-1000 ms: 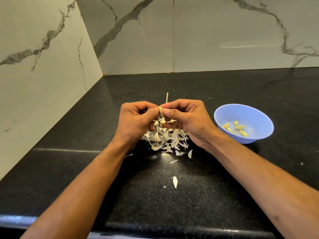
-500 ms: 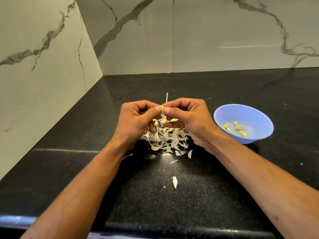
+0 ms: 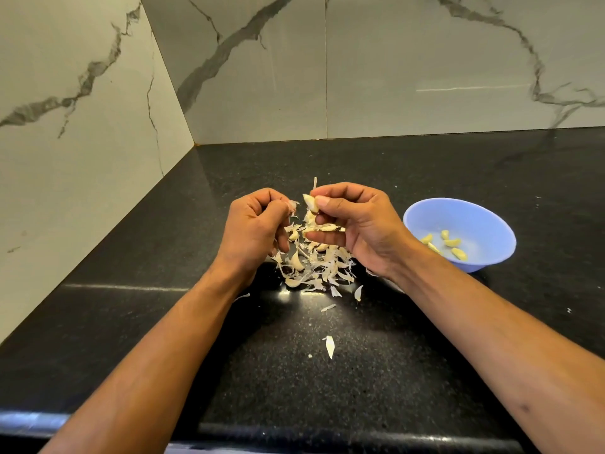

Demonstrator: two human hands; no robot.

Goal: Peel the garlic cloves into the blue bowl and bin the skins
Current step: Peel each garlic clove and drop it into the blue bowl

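My right hand (image 3: 357, 224) pinches a pale garlic clove (image 3: 309, 203) between thumb and fingers, above a heap of papery skins and unpeeled cloves (image 3: 314, 263) on the black counter. A thin stalk (image 3: 315, 182) sticks up behind the clove. My left hand (image 3: 253, 231) is a little apart to the left, its fingertips pinching a scrap of skin (image 3: 293, 204). The blue bowl (image 3: 484, 224) sits to the right of my right wrist and holds several peeled yellow cloves (image 3: 445, 244).
Stray skin flakes (image 3: 329, 345) lie on the counter nearer to me. Marble walls close off the left side and the back, meeting in a corner (image 3: 196, 144). The counter's front edge (image 3: 294, 437) runs below my forearms. No bin is in view.
My hands were together on the clove; now the left hand has pulled away to the left with a piece of skin, and the clove stays in my right hand.
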